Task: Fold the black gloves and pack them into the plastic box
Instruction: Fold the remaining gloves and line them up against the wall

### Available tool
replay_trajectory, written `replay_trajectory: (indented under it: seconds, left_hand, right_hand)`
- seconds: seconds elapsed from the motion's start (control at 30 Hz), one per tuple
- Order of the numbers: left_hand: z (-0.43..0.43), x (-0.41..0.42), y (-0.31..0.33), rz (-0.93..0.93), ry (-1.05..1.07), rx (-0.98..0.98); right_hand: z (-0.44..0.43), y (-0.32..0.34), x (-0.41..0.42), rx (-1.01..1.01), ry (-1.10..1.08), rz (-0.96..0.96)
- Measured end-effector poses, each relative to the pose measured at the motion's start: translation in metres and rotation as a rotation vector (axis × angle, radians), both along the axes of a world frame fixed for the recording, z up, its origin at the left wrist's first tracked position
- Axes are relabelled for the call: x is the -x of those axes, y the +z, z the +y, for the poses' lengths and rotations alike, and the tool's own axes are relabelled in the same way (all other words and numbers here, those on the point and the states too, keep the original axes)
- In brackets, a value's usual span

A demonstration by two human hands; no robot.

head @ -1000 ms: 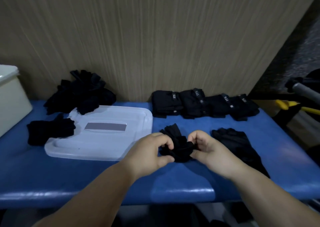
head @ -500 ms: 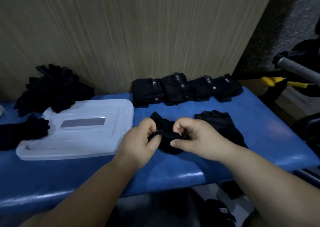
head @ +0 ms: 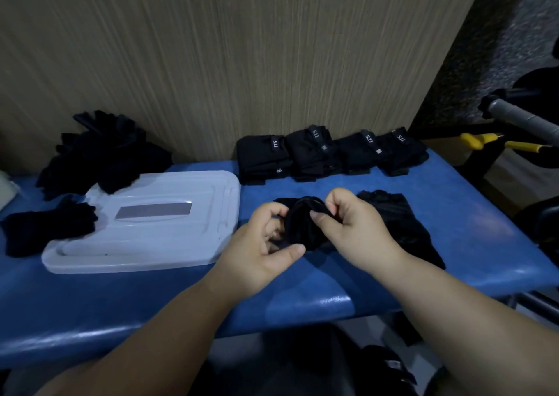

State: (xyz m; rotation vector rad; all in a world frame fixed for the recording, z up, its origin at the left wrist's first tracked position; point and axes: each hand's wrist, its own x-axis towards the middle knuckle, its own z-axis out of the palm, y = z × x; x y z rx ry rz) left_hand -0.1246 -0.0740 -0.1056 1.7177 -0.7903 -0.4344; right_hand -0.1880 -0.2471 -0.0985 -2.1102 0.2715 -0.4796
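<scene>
Black glove (head: 302,226), half-rolled, pinched by both left hand (head: 257,253) and right hand (head: 354,229) over the blue table (head: 453,214). Four folded bundles (head: 329,153) wait by the wall, loose pile (head: 102,153) unfolded, nothing visibly boxed.

The blue counter (head: 453,220) carries a white lid (head: 157,229) at left, folded gloves (head: 329,153) at centre-right, loose gloves (head: 102,150) at upper left.

Matt black cloth glove (head: 302,229), glossy blue padded bench (head: 302,301), smooth translucent plastic lid (head: 181,235), wood-grain wall (head: 242,62).
</scene>
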Motion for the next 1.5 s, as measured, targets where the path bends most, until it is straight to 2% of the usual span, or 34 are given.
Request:
replay_trajectory:
  seconds: [0.23, 0.37, 0.57, 0.73, 0.87, 1.17, 1.33, 1.5]
  left_hand:
    - [-0.001, -0.014, 0.003, 0.099, 0.21, 0.069]
    - [-0.002, -0.013, 0.003, 0.094, 0.235, 0.043]
    - [-0.003, -0.008, 0.003, 0.055, 0.218, -0.004]
    - [-0.001, -0.003, 0.008, 0.128, 0.061, 0.077]
    - [-0.002, -0.004, 0.004, 0.086, -0.004, 0.105]
    - [-0.005, -0.004, 0.003, 0.129, 0.04, 0.164]
    - [-0.007, -0.005, 0.001, 0.12, 0.183, 0.114]
    - [-0.009, -0.003, -0.001, 0.099, 0.209, 0.059]
  right_hand:
    - [0.002, 0.006, 0.002, -0.495, 0.377, 0.116]
    - [0.002, 0.002, 0.002, -0.375, 0.355, 0.146]
    - [0.005, 0.0, 0.0, -0.367, 0.245, 0.097]
    - [0.007, 0.001, 0.0, -0.331, 0.125, 0.031]
    - [0.006, 0.0, -0.001, -0.344, 0.063, 0.02]
    - [0.01, 0.003, 0.002, -0.215, 0.055, 0.06]
    - [0.012, 0.004, 0.002, -0.161, 0.125, 0.135]
    - [0.014, 0.002, 0.004, -0.221, 0.211, 0.129]
